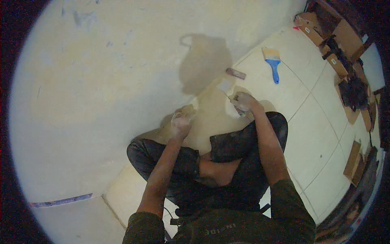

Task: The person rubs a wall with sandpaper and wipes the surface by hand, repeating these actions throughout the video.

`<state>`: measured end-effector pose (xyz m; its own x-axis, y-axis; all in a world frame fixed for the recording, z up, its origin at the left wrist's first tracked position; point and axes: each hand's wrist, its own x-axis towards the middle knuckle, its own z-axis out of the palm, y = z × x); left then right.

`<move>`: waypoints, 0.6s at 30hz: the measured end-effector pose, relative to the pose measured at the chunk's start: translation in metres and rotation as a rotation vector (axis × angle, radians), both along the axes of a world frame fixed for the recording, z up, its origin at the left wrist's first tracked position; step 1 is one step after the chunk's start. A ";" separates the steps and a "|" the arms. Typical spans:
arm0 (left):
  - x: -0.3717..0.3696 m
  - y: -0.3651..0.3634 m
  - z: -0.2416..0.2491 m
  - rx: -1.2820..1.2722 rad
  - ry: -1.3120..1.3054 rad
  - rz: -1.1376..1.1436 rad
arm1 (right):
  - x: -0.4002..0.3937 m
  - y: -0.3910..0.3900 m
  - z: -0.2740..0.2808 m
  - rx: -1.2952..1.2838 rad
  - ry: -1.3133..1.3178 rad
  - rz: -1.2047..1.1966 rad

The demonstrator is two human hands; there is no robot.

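My right hand [245, 101] is curled round what looks like a putty knife [224, 86], its pale flat blade pointing up and left near the base of the wall. My left hand [181, 122] is closed beside the wall, left of the right hand. A dull tan piece [188, 109] shows at its fingers, too blurred to name. Just beyond the blade lies a small brown block [236, 73]. Farther right, a paintbrush [272, 65] with a blue handle and pale bristles rests on the tiles.
A patchy yellowish wall [101, 81] rises on the left. Cream floor tiles [313, 134] spread to the right. Cardboard boxes [313, 32] and dark items line the right edge, with a smaller cardboard piece [354, 162] lower down. My crossed legs [231, 148] are close below my hands.
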<state>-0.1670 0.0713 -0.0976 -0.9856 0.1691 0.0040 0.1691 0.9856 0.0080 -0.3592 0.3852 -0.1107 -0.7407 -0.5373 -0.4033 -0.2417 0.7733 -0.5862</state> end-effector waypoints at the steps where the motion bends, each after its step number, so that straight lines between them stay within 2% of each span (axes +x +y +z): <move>1: -0.002 -0.001 -0.002 0.014 0.109 -0.035 | 0.000 0.001 -0.001 -0.006 -0.005 -0.005; 3: -0.004 0.000 0.000 0.003 0.210 -0.063 | 0.003 0.001 0.000 -0.030 0.032 -0.024; 5: -0.004 -0.001 -0.003 -0.050 0.194 -0.050 | 0.008 0.001 0.005 -0.026 0.041 -0.070; 8: 0.004 -0.009 -0.022 -0.046 -0.076 0.066 | 0.010 0.005 0.021 -0.030 -0.019 -0.066; 10: 0.004 -0.026 -0.056 -0.012 0.132 -0.033 | 0.010 0.005 0.022 -0.045 -0.032 -0.070; 14: 0.004 -0.010 -0.026 0.166 0.446 -0.104 | 0.011 0.003 0.022 -0.031 -0.015 -0.057; 16: 0.009 -0.001 -0.004 -0.074 0.145 -0.007 | 0.009 0.001 0.025 -0.001 -0.033 -0.026; 18: 0.007 -0.005 -0.017 -0.153 -0.019 0.071 | 0.006 0.000 0.023 0.020 -0.043 -0.010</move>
<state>-0.1597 0.0661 -0.1149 -0.9947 0.0967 -0.0355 0.1007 0.9849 -0.1406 -0.3530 0.3853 -0.0874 -0.7277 -0.5213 -0.4458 -0.2083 0.7872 -0.5805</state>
